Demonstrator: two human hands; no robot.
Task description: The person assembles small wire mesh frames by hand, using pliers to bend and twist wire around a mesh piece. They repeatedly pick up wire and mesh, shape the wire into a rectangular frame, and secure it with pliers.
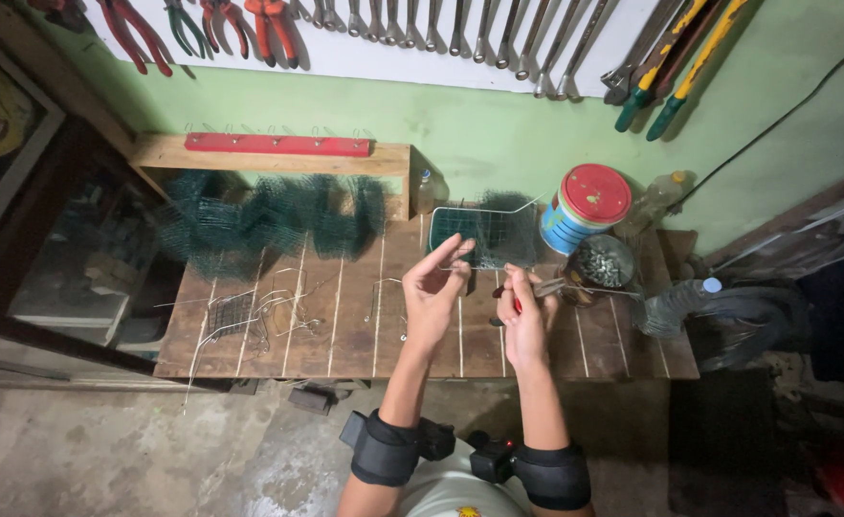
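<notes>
Far left: a dark cabinet [20, 239] stands against the green wall, its contents too dim to make out.

On the wall above, pliers [202, 24] with red and green handles hang beside a row of spanners [460, 33]; long cutters [676, 62] with yellow and green handles hang further right.

The plank bench [345, 335] carries a raised shelf with a red hook strip [277, 145]. Below the shelf lies a heap of green mesh [269, 215]. In front of it, on the left part of the bench, sit a small wire grid [233, 314] and loose bent wires [288, 302].

Left hand [432, 292]: raised over mid-bench, palm turned inward, fingers long and slightly spread; thumb and forefinger pinch a thin wire [460, 269] at its left end.

Just behind the hands a green mesh basket [484, 235] rests on the bench, near the wall.

Right hand [524, 321]: just beside the left hand, not touching it. Fingers curled tight round red-handled pliers [537, 289], whose tip points right; the wire runs to the hand, but whether the tip grips it cannot be told.

Right of the hands: a tin [585, 206] with a red lid, and in front of it an open can [602, 263] of small metal pieces. A plastic bottle [676, 302] lies on its side at the bench's right edge, next to a dark hose coil [757, 325].

Both forearms wear black bands [388, 450].
</notes>
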